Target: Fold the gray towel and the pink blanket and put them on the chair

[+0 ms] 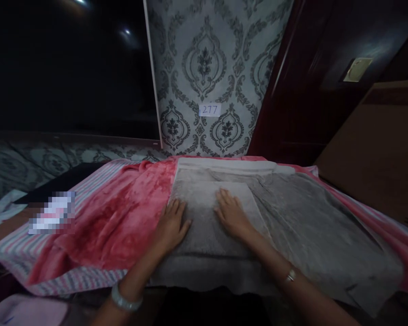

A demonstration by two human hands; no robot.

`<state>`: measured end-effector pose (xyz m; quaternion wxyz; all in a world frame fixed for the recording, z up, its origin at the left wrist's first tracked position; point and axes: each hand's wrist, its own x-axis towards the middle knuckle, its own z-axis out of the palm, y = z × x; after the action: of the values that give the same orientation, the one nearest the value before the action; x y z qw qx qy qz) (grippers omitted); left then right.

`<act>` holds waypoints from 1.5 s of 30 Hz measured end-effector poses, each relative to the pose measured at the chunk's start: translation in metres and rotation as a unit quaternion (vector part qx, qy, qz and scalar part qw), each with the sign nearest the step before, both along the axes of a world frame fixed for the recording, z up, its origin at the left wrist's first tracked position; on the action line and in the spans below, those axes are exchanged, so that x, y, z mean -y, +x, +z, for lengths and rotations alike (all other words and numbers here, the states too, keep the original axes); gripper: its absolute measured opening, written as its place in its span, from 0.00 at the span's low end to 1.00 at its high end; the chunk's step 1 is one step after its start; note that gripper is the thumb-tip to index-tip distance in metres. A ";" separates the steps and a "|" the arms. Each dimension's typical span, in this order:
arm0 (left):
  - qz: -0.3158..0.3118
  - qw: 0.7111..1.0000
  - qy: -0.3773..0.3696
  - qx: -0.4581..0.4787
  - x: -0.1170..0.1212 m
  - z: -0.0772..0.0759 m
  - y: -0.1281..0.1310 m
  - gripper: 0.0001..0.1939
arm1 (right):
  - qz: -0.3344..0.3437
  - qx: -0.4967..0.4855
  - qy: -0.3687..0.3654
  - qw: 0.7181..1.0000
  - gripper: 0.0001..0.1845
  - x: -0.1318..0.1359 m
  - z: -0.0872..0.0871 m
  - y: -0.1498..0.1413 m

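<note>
A large piece of soft grey cloth (302,222) lies spread out in front of me; whether it is a garment or a blanket I cannot tell. On its left part a smoother, rectangular folded section (204,231) lies flat. My left hand (172,224) rests on the left edge of that section, palm down with the fingers stretched out. Farther right, my right hand (233,215) lies flat on the same section, fingers extended. Neither hand grips anything. Along the far edge of the cloth runs a whitish band (224,166).
Beneath the grey cloth is a pink plush blanket (122,217) with a striped border (88,278). A blurred-out item (52,213) sits at left. Behind stand a dark screen (68,68) and a patterned wall (204,40) with a "277" label (210,109). A cardboard box (377,154) is at right.
</note>
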<state>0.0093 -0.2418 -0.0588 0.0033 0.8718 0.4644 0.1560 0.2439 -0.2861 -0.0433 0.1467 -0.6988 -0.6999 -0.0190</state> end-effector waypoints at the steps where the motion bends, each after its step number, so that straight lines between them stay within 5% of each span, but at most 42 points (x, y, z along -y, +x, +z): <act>1: -0.006 1.000 0.019 -0.001 0.010 -0.008 -0.002 0.32 | 0.027 -0.002 -0.016 1.000 0.33 -0.016 0.006 -0.018; 4: -0.022 0.997 0.080 -0.009 0.031 -0.030 -0.002 0.31 | 0.103 0.001 -0.041 0.994 0.32 -0.056 0.009 -0.056; 7: -0.026 0.993 0.116 -0.021 0.039 -0.040 -0.001 0.31 | 0.156 0.013 -0.055 0.986 0.33 -0.077 -0.004 -0.065; 10: -0.027 0.992 0.117 -0.030 0.040 -0.039 -0.002 0.30 | 0.136 0.026 -0.055 0.989 0.33 -0.083 -0.014 -0.043; 14: -0.026 0.992 0.118 -0.029 0.039 -0.037 -0.002 0.29 | 0.002 0.059 -0.069 0.996 0.32 -0.077 -0.018 0.023; 18: -0.031 0.992 0.120 -0.019 0.039 -0.040 -0.002 0.29 | -0.109 0.067 -0.094 0.987 0.32 -0.054 -0.021 0.092; 21: -0.030 0.993 0.116 -0.011 0.038 -0.041 0.000 0.29 | -0.166 0.055 -0.102 0.979 0.34 -0.027 -0.018 0.110; 24: -0.020 0.995 0.099 -0.009 0.040 -0.038 0.001 0.29 | -0.140 0.064 -0.058 0.986 0.35 0.002 -0.013 0.078; 29: -0.039 0.997 0.061 0.000 0.044 -0.031 0.000 0.35 | 0.081 0.032 -0.028 0.996 0.36 0.042 -0.023 -0.025; 32: -0.057 0.997 0.055 0.004 0.046 -0.030 -0.005 0.37 | 0.114 0.027 -0.037 0.992 0.35 0.057 -0.038 -0.040; 40: -0.067 0.996 0.063 -0.003 0.044 -0.031 -0.008 0.36 | -0.066 0.012 0.051 0.996 0.36 0.113 -0.083 0.077; 45: -0.100 0.992 0.082 -0.005 0.050 -0.035 -0.020 0.40 | -0.092 -0.041 0.113 0.989 0.36 0.132 -0.105 0.091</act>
<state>-0.0104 -0.2920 -0.0942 -0.0554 0.9118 0.3609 0.1879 0.3345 -0.4183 -0.1484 0.2505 -0.7390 -0.6198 -0.0828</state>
